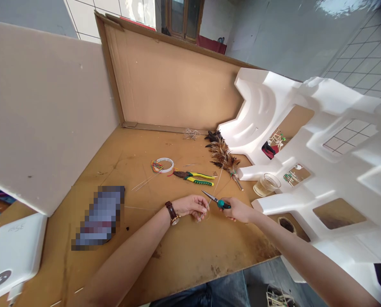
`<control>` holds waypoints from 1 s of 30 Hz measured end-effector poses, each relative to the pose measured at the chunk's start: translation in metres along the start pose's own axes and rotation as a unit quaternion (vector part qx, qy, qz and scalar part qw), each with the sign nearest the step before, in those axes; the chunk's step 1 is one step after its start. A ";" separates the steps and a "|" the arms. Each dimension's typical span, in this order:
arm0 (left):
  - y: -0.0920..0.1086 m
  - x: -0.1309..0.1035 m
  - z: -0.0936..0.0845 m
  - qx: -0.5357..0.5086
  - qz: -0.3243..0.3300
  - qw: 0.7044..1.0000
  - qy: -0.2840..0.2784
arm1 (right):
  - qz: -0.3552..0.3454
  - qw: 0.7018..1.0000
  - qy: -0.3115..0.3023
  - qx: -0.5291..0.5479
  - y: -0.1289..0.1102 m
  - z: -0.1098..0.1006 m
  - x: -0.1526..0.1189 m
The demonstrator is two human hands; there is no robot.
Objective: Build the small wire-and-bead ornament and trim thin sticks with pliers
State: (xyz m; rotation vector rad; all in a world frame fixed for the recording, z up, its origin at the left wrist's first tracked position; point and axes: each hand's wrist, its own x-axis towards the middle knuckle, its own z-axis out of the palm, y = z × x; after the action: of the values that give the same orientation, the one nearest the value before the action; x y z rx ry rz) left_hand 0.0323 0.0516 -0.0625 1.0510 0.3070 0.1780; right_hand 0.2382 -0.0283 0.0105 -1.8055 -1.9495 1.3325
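My left hand (195,207), with a watch (173,212) on its wrist, is closed in a pinch on a thin pale wire (220,178). The wire slants up from the fingers toward a bundle of brown and black feathers (224,154). My right hand (238,209) grips small long-nose pliers (221,204) by their teal and black handles. Their pointed jaws angle up and left, just above my left fingers. Beyond both hands lie larger pliers (198,177) with yellow and green grips and a white ring (165,165) with coloured wires.
White molded foam (292,140) stands on the right, by a glass jar (267,184). A cardboard panel (177,81) closes the back; a white board (46,111) stands left. On the table (203,251) are a blurred-out phone-like object (99,217), a white power bank (15,253) and tangled wire (191,134).
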 end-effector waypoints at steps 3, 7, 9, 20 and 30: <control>0.000 0.000 0.001 0.008 0.002 1.000 0.001 | -0.029 0.996 0.048 -0.063 0.001 0.003 0.000; 0.001 0.000 0.001 0.020 0.000 1.000 0.002 | -0.058 0.986 0.094 -0.128 0.003 0.007 0.002; 0.000 0.000 0.001 0.017 0.004 1.000 0.007 | -0.055 0.982 0.104 -0.150 0.003 0.007 0.003; 0.028 -0.008 0.017 0.026 0.070 0.995 0.071 | 0.012 0.961 0.128 -0.245 0.003 -0.016 -0.002; 0.044 -0.003 0.029 0.122 0.169 0.939 0.272 | -0.028 0.953 0.039 -0.299 -0.010 0.011 -0.010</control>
State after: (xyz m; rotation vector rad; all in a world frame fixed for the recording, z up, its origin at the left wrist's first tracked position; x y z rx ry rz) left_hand 0.0393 0.0478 -0.0101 1.2867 0.6591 0.7649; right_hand 0.2264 -0.0411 0.0157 -1.9671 -2.5195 0.6683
